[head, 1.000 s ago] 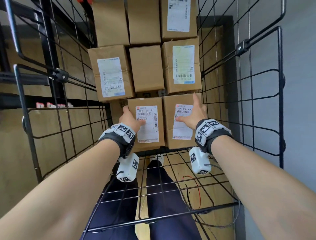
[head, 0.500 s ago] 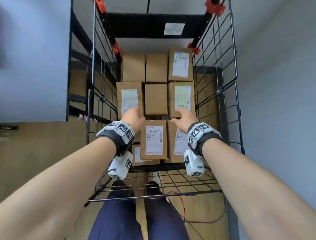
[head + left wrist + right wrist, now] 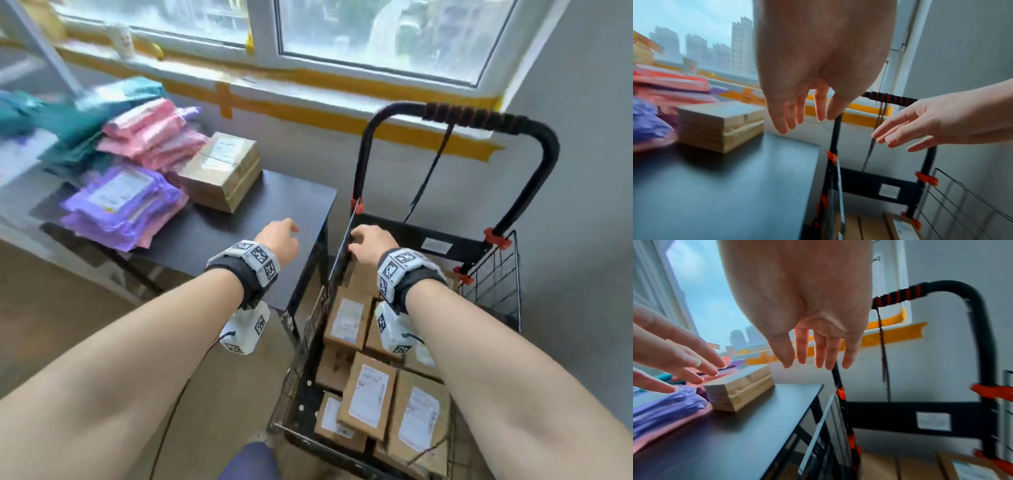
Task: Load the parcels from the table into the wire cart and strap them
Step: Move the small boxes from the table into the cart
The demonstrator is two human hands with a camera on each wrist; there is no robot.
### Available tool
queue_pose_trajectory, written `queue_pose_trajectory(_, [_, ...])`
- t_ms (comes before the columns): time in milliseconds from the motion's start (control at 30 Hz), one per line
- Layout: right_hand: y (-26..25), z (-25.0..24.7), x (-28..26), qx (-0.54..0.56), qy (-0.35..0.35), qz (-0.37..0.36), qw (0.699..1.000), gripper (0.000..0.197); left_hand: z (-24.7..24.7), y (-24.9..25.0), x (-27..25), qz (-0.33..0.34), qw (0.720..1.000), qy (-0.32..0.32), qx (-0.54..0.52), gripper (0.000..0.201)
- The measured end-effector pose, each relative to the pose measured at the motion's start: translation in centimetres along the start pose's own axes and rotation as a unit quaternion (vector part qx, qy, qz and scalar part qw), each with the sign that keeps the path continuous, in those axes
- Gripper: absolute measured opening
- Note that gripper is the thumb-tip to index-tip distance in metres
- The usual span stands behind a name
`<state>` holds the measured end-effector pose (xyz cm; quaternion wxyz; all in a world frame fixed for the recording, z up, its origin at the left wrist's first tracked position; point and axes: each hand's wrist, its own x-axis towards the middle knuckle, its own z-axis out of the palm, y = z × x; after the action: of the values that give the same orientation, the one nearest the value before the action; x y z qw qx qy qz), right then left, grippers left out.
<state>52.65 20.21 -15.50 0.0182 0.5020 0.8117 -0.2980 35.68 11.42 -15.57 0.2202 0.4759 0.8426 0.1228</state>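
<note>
Cardboard parcels bear blurred, unreadable labels; left hand and right hand empty, fingers loose.

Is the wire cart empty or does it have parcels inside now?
Not empty. The wire cart already holds several brown cardboard parcels with white labels, packed side by side; how deep they are stacked cannot be told.

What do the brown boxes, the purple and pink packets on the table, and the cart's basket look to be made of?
The brown boxes look like plain matte cardboard, with taped seams and paper labels. The purple packets and pink packets look like soft glossy plastic mailer bags, crumpled and shiny. The cart's basket appears to be thin black-coated metal wire; its handle looks wrapped in black foam or rubber, which I cannot settle.
</note>
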Motion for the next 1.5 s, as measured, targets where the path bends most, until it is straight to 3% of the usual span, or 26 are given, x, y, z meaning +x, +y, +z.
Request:
queue_pose_trajectory(300, [-13.0, 0.6, 8.2, -0.001, 0.015, -0.067, 0.998, 0.043, -10.3, -10.2, 5.3, -0.031, 0.997, 0.076, -0.003, 0.033])
queue_pose_trajectory(533, [-20.4, 5.3, 16.4, 0.064, -0.012, -0.023, 0.998, 0.042, -14.1, -19.3, 14.2, -0.056, 0.997, 0.039, -0.035, 0.040])
queue_pose_trajectory(767, [-25.3, 10.5, 23.4, 0.170, -0.033, 0.063, 0.983, 0.049, -14.3, -24.6, 22.1, -0.065, 0.990, -0.013, -0.123, 0.050])
queue_pose_trajectory(967, [-26.2, 12.3, 27.3, 0.283, -0.003, 0.131, 0.950, 0.059, -13.6, -26.4, 25.7, -0.063, 0.972, -0.058, -0.219, 0.058])
queue_pose_trajectory(1167, [-25.3, 12.9, 29.0, 0.421, -0.034, 0.194, 0.885, 0.056, -12.4, -27.0, 26.4, -0.083, 0.944, -0.057, -0.315, 0.045])
queue_pose_trajectory(1300, [-24.0, 11.6, 27.4, 0.459, -0.049, 0.207, 0.862, 0.054, -11.7, -25.9, 25.5, -0.112, 0.922, -0.050, -0.366, 0.038])
queue_pose_trajectory(1400, [-22.6, 10.4, 25.1, 0.507, -0.049, 0.193, 0.838, 0.063, -11.9, -24.2, 24.0, -0.130, 0.896, -0.068, -0.419, 0.022])
queue_pose_trajectory(1500, [-20.7, 8.8, 22.7, 0.525, -0.065, 0.171, 0.831, 0.074, -12.5, -21.8, 22.3, -0.117, 0.895, -0.079, -0.423, 0.016])
